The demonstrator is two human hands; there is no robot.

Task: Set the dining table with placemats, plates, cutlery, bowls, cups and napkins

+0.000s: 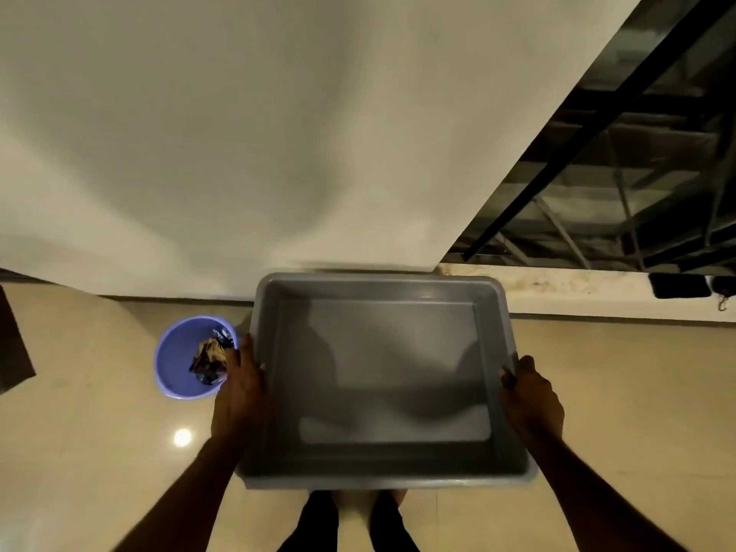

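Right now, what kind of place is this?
Probably a room in a home: tiled floor, plain white wall, a purple bin holding rubbish on the floor. Both hands hold an empty grey tub.

A plain white wall [239,133] meets a glossy beige tiled floor [79,452], where a lamp's reflection [182,437] glints. A dark glass window [637,173] with black frames stands right, above a stained pale sill [577,292].
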